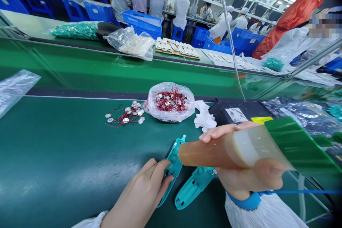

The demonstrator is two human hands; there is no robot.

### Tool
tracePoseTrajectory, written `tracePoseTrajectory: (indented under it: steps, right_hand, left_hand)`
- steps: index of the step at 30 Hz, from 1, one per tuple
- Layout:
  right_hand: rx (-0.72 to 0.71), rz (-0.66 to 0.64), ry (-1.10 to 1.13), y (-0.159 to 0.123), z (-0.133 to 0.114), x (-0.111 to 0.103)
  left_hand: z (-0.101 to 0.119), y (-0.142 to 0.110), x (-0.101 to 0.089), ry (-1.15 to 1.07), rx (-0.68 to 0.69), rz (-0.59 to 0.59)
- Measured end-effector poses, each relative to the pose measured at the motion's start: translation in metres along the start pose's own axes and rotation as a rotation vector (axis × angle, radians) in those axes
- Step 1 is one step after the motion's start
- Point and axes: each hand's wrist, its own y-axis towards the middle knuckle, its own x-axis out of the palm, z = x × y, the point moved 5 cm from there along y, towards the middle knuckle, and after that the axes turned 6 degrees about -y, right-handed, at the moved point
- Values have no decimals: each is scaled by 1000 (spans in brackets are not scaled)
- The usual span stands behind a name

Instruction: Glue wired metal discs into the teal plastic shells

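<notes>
My left hand (143,190) pinches the edge of a teal plastic shell half (175,158), which lies slanted with its hollow side up. In my right hand (248,180) is a thick amber dispensing syringe (208,155) with a white band inside and a green rear part. Its narrower end points left over the teal shell; the very tip is not visible. A second teal shell half (192,188) rests beside the first, under my right hand, hollow side up. Beyond them, a clear bag (171,116) holds small metal discs with red wires.
Loose wired discs (125,120) lie left of the bag, crumpled white tissue (205,117) right of it. A black box (221,111) and plastic bags (294,110) stand at right. Behind the green belt edge are a tray of white parts (176,48) and co-workers.
</notes>
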Motion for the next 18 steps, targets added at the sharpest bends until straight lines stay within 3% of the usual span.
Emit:
tracePoseTrajectory:
  steps: [10,15,18]
  right_hand:
    - [7,13,-20,-7,1,-3]
    - [-13,-78,-42,-3,-5,2]
    - [28,-14,-52,-5,-4,-1]
  left_hand:
    - [2,1,2,0,15,-27]
    - [3,0,3,8,33,-19]
    - [3,1,3,8,47,-18]
